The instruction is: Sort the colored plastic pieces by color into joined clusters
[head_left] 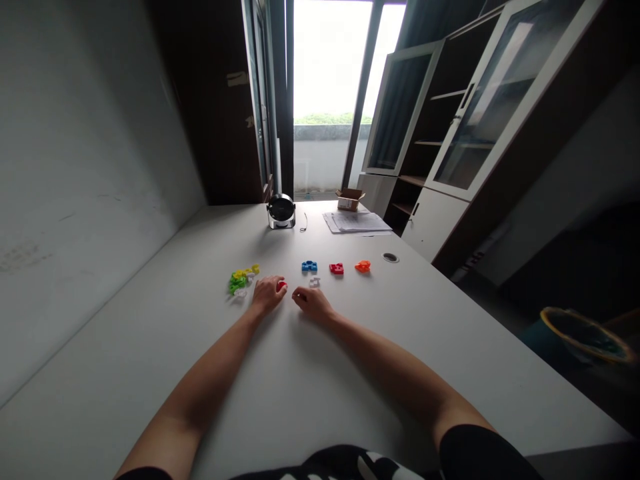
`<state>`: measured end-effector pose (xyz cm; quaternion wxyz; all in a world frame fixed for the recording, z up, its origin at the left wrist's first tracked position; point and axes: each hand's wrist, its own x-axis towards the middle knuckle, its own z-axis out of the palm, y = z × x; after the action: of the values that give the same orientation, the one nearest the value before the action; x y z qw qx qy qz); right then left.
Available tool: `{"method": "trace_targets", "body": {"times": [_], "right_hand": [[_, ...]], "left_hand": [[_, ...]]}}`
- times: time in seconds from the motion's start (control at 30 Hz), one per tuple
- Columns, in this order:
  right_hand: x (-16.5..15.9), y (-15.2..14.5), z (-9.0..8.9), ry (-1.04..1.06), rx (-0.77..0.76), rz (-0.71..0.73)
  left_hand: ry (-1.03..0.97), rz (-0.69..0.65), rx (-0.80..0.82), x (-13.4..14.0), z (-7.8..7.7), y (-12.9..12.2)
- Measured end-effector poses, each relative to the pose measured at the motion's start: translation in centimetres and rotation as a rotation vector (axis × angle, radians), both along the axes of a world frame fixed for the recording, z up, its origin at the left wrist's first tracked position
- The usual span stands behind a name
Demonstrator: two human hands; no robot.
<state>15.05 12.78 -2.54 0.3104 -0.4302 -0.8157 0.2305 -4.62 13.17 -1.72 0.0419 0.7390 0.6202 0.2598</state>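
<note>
My left hand [267,294] is closed around a small red plastic piece [282,286], which shows between thumb and fingers. Just to its right, my right hand [313,303] rests low over the table with curled fingers; whatever they may hold is hidden. A small white piece [315,283] lies right behind the right hand. Farther back sit a blue plastic piece [309,266], another red piece [337,269] and an orange piece [363,267], spaced in a row. Left of my left hand, green pieces [237,284], yellow pieces [246,272] and whitish pieces [241,293] lie bunched together.
The white table [280,400] meets a wall on the left. At its far end stand a round black fan-like device [281,209], a thin cord [304,223], papers [360,223] and an open cardboard box [349,199]. A cable hole [390,257] lies near the right edge.
</note>
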Motion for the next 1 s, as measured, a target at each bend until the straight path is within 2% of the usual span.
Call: {"method": "trace_targets", "body": {"times": [0.2, 0.53, 1.0], "right_hand": [[0.0, 0.2, -0.4, 0.020, 0.046, -0.009], [0.1, 0.3, -0.4, 0.049, 0.053, -0.006], [0.1, 0.3, -0.2, 0.093, 0.032, -0.004]], "left_hand": [[-0.016, 0.055, -0.009, -0.4, -0.3, 0.3], [-0.036, -0.113, 0.106, -0.5, -0.9, 0.5], [-0.013, -0.136, 0.119, -0.5, -1.2, 0.4]]}}
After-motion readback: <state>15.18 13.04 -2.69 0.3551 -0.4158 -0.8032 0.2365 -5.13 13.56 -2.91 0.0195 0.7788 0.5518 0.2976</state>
